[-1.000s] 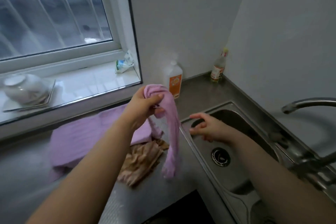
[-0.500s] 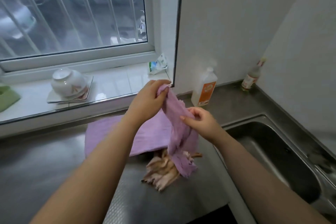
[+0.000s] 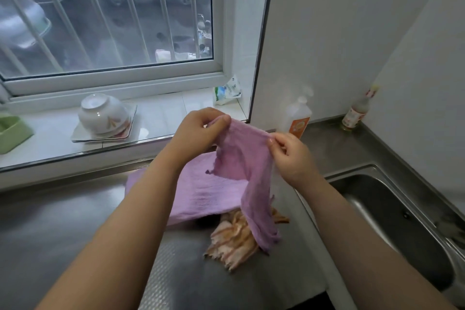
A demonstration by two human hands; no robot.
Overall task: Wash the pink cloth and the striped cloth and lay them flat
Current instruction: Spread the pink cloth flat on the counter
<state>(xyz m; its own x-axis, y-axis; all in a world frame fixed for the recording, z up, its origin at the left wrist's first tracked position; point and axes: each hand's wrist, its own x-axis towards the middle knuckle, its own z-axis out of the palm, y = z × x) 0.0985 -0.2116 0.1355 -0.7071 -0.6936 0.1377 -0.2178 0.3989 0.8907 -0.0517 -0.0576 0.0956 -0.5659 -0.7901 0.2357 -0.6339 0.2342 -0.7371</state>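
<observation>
A thin pink cloth (image 3: 245, 166) hangs in the air above the steel counter (image 3: 63, 221). My left hand (image 3: 198, 131) pinches its upper left corner and my right hand (image 3: 289, 156) pinches its upper right edge, so the top edge is stretched between them. The lower end of the cloth dangles down onto a crumpled orange-and-white striped cloth (image 3: 232, 241) lying on the counter. Behind it a larger pink towel (image 3: 198, 191) lies spread flat on the counter, partly hidden by my left forearm.
A steel sink (image 3: 392, 224) is at the right. A white bottle with an orange label (image 3: 298, 118) and a small bottle (image 3: 356, 113) stand by the wall. On the window sill are an upturned bowl on a plate (image 3: 103, 115), a green dish (image 3: 12, 133) and a packet (image 3: 227, 90).
My right hand came from the sink edge to the pink cloth and took hold of it. Both hands have now drawn the bunched cloth's top edge apart.
</observation>
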